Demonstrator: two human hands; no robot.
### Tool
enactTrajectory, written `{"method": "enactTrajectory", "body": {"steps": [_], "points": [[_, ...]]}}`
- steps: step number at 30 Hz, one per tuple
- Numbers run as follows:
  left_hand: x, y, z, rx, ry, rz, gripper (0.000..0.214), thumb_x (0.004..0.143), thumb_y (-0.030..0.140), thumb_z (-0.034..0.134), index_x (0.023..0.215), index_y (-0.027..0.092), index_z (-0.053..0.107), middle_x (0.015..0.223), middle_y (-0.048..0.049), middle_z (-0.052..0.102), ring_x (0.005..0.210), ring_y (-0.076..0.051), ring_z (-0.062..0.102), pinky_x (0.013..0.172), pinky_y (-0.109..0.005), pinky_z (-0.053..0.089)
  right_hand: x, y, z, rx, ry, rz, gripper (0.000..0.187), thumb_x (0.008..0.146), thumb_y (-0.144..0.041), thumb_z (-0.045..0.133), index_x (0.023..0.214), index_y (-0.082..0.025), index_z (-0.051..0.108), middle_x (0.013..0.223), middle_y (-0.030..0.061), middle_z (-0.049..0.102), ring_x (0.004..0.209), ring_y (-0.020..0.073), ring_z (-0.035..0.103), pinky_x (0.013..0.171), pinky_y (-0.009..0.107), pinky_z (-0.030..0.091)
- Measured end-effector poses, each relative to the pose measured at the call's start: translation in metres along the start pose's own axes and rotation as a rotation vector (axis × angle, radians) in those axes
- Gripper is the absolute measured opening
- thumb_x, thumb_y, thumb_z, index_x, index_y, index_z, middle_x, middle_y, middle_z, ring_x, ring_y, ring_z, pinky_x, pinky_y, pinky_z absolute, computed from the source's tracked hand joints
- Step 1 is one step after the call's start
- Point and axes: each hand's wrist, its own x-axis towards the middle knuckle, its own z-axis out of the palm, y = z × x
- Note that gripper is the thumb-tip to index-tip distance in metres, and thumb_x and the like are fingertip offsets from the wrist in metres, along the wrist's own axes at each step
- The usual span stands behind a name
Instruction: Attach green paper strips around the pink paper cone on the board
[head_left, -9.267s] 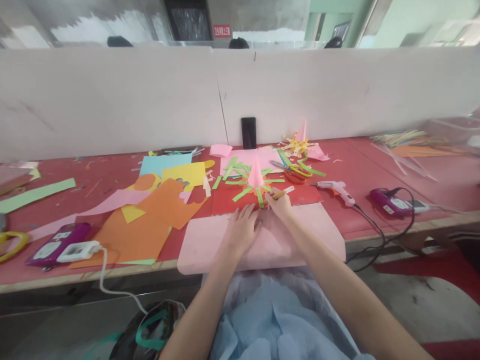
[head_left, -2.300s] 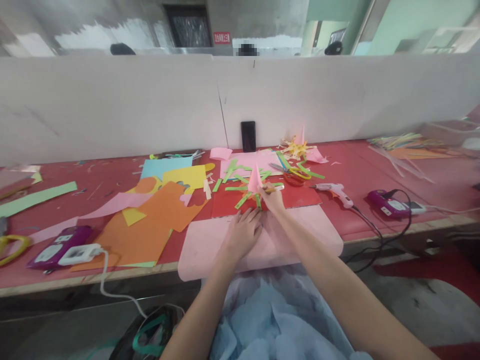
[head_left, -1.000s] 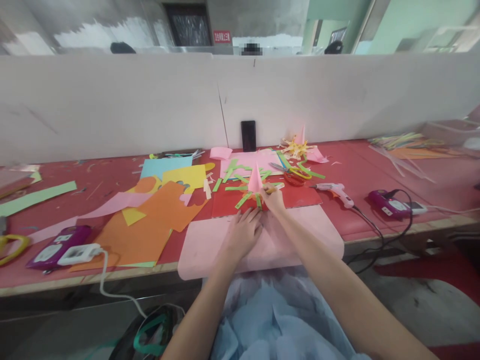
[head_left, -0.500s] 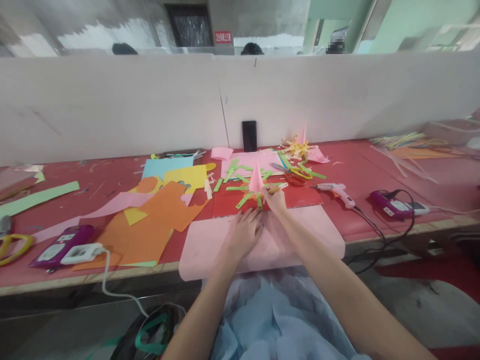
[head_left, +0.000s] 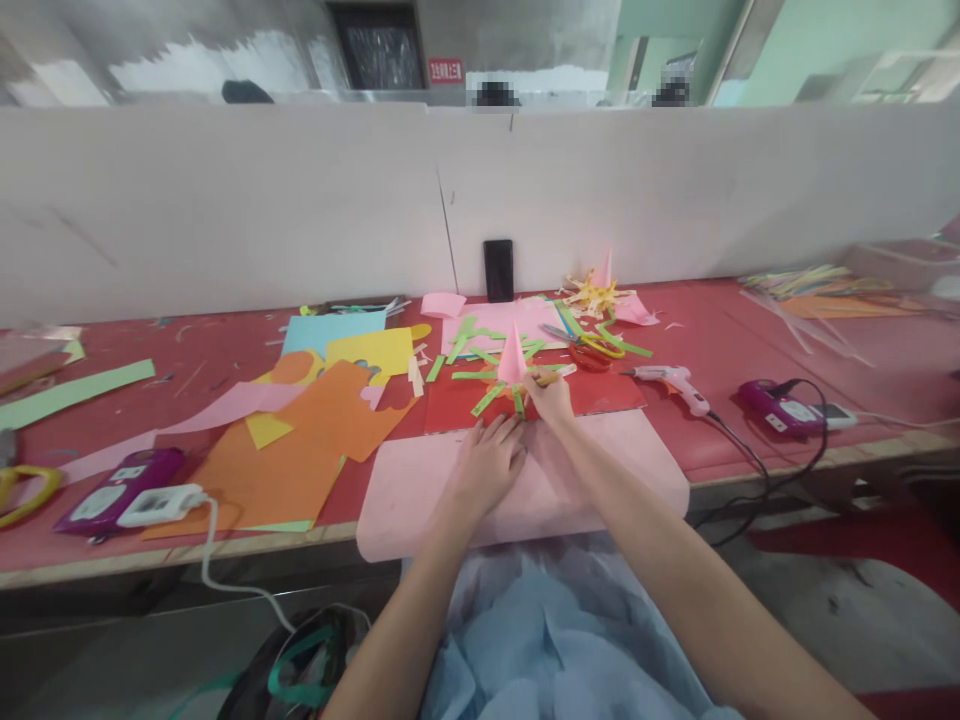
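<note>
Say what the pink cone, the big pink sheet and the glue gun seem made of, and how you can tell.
Pink cone: matte coloured paper or thin card; rolled to a sharp point.
Big pink sheet: matte paper, likely thin; its near edge hangs past the edge of the table.
Glue gun: smooth white plastic, it seems, with a moulded body.

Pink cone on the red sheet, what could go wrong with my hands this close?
The right hand grips a thin stick at the base of the pink cone; a nudge could tip it or scatter the green strips. The glue gun lies just right, its cord running over the edge of the table; your forearm might snag it.
</note>
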Motion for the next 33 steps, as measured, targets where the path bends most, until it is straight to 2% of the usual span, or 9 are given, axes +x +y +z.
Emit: {"method": "enactTrajectory", "body": {"steps": [8, 12, 18, 22, 29, 33], "points": [[0.000, 0.000, 0.001, -0.006, 0.003, -0.003, 0.039, 0.091, 0.026, 0.037, 0.127, 0.022, 0.050, 0.138, -0.0031, 0.049, 0.130, -0.022, 0.039, 0.110, -0.046, 0.027, 0.001, 0.002, 0.001, -0.077, 0.022, -0.009, 0.024, 0.076, -0.037, 0.044, 0.055, -0.025, 0.040, 0.037, -0.0053, 0.048, 0.048, 0.0159, 0.053, 0.058, 0.025, 0.039], [0.000, 0.000, 0.000, -0.004, -0.009, -0.013, 0.039, 0.091, 0.026, 0.037, 0.127, 0.022, 0.050, 0.139, -0.0031, 0.048, 0.130, -0.022, 0.040, 0.110, -0.046, 0.026, 0.000, -0.001, 0.000, -0.042, -0.019, 0.024, 0.023, 0.074, -0.034, 0.045, 0.053, -0.025, 0.042, 0.037, -0.0052, 0.048, 0.045, 0.0150, 0.052, 0.056, 0.025, 0.040], [0.001, -0.001, 0.001, -0.002, 0.002, -0.008, 0.039, 0.091, 0.027, 0.036, 0.127, 0.021, 0.051, 0.137, -0.0038, 0.050, 0.130, -0.022, 0.040, 0.109, -0.047, 0.028, -0.001, -0.002, 0.000, -0.008, 0.028, 0.055, 0.022, 0.070, -0.032, 0.047, 0.051, -0.025, 0.041, 0.033, -0.0066, 0.043, 0.038, 0.0135, 0.046, 0.050, 0.024, 0.039], [0.000, 0.000, 0.002, -0.006, 0.016, -0.004, 0.038, 0.092, 0.026, 0.036, 0.126, 0.021, 0.052, 0.136, -0.0041, 0.051, 0.129, -0.023, 0.041, 0.109, -0.047, 0.028, -0.001, -0.003, 0.000, 0.041, -0.008, 0.046, 0.024, 0.071, -0.032, 0.048, 0.050, -0.024, 0.041, 0.033, -0.0068, 0.043, 0.039, 0.0129, 0.049, 0.052, 0.023, 0.040], [-0.001, 0.000, 0.001, -0.033, -0.019, -0.025, 0.042, 0.092, 0.030, 0.037, 0.132, 0.022, 0.046, 0.140, -0.0033, 0.047, 0.132, -0.023, 0.038, 0.111, -0.046, 0.025, -0.009, -0.001, -0.006, 0.088, 0.148, 0.022, 0.027, 0.076, -0.038, 0.048, 0.055, -0.024, 0.039, 0.036, -0.0074, 0.043, 0.039, 0.0128, 0.047, 0.050, 0.023, 0.038], [0.000, 0.000, 0.003, -0.014, -0.027, -0.025, 0.047, 0.092, 0.037, 0.037, 0.135, 0.021, 0.042, 0.142, -0.0044, 0.044, 0.135, -0.025, 0.032, 0.111, -0.048, 0.024, -0.014, -0.001, -0.012, 0.129, 0.174, 0.046, 0.029, 0.079, -0.042, 0.046, 0.057, -0.025, 0.038, 0.037, -0.0075, 0.044, 0.037, 0.0129, 0.047, 0.046, 0.023, 0.036]]}}
